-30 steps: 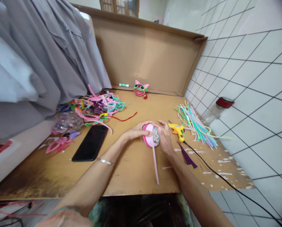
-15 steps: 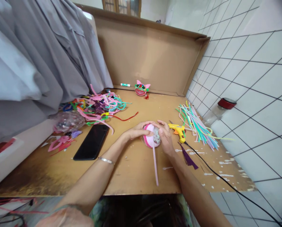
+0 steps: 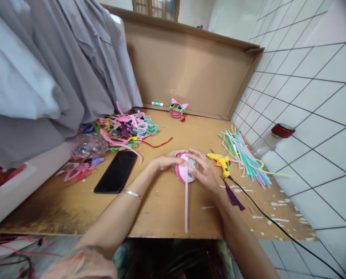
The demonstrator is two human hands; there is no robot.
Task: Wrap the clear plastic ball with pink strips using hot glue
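Observation:
Between my two hands, over the middle of the table, is a round clear plastic piece [image 3: 194, 170] partly wrapped in pink and pale pink pipe cleaner. A loose length of pale pink pipe cleaner [image 3: 186, 205] hangs from it toward the table's front edge. My left hand [image 3: 171, 159] grips the wrapped side, thumb pressed on the pale pink windings. On the clear side, my right hand [image 3: 202, 166] is curled around the piece with its fingers over the top. A yellow glue gun [image 3: 221, 162] lies just right of my right hand.
A black phone [image 3: 115, 172] lies left, before a tangle of pipe cleaners [image 3: 135, 126]. At right are more pipe cleaners [image 3: 245, 155], a purple tassel [image 3: 233, 197], the glue gun's cord [image 3: 273, 220] and a red-lidded jar [image 3: 282, 130]. A decorated animal face [image 3: 177, 108] stands near the cardboard [image 3: 187, 66].
The round piece has turned slightly in my hands, and the loose pipe cleaner end now hangs straighter down. My right hand's fingers have shifted on the clear side. The view has moved a little.

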